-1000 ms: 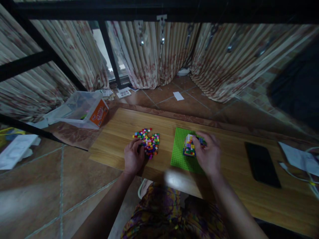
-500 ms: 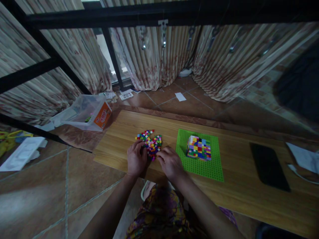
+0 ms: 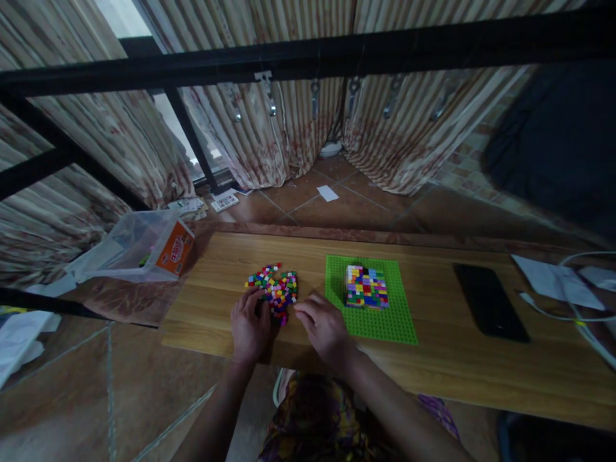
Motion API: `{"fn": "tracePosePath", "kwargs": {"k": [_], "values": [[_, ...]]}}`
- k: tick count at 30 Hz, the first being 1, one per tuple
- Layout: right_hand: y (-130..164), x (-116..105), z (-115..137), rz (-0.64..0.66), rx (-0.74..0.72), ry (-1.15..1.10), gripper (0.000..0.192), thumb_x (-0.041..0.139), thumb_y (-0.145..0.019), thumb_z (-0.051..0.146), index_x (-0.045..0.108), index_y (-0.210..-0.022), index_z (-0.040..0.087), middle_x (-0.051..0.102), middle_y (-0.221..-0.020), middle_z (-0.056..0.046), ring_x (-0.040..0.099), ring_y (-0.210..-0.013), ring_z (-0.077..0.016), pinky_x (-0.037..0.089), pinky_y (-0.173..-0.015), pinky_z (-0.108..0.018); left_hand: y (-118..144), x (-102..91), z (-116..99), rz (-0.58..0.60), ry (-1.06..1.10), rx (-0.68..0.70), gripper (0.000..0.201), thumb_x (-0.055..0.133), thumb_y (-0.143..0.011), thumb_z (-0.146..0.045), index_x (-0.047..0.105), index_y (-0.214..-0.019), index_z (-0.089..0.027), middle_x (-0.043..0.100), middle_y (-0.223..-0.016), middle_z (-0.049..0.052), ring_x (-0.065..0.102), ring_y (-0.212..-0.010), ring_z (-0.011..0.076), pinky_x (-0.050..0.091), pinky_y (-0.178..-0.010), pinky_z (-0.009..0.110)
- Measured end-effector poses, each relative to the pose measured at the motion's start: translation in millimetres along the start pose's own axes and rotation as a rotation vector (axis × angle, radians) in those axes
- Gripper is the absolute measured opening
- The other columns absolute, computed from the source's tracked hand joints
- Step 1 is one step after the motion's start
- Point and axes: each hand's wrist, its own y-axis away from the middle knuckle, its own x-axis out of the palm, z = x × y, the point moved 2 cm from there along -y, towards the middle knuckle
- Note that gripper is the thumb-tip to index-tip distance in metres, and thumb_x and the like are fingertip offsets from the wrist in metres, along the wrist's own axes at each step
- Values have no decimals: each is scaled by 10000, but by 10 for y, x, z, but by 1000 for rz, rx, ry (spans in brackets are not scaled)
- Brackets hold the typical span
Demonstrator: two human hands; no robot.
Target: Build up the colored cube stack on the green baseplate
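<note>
A pile of small multicoloured toy bricks (image 3: 276, 289) lies on the wooden table in front of me. At its near left edge rests my left hand (image 3: 251, 324), fingers bent down against the bricks and thumb apart. My right hand (image 3: 323, 326) is just right of the pile, thumb and forefinger pinched together. Whatever is between those fingertips is too small to make out. To the right lies a green studded baseplate (image 3: 407, 321). On it stands a block built from many coloured bricks (image 3: 366, 287), its top a mixed patchwork.
The wooden table (image 3: 443, 366) carries a black phone-like slab (image 3: 491, 301), with white paper (image 3: 553, 279) and a cable farther right. A clear plastic box (image 3: 139, 240) with an orange label stands beyond the left end. A black metal rail (image 3: 298, 58) crosses in front of curtains.
My view has shifted, so table and bricks appear farther left. My right hand has drawn slightly away from the pile, still pinched. The left hand stays at the pile's edge.
</note>
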Motion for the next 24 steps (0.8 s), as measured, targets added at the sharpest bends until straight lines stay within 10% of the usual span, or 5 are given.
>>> {"fn": "tracePosePath", "kwargs": {"k": [9, 24], "values": [[103, -990, -565, -369, 178, 115, 169, 597, -889, 339, 751, -878, 269, 655, -955, -47, 580, -944, -223, 466, -859, -387, -6, 17, 51, 15, -14, 2, 229, 527, -876, -279, 657, -1039, -185, 659, -1136, 111, 621, -1061, 262, 491, -946, 443], [-173, -1068, -906, -276, 259, 27, 144, 710, -739, 359, 742, -837, 259, 627, -1025, -40, 576, -1009, -217, 432, -942, -411, -17, 15, 45, 16, -21, 5, 227, 529, -877, -291, 655, -1036, -190, 658, -1137, 104, 617, -1063, 260, 486, -959, 440]]}}
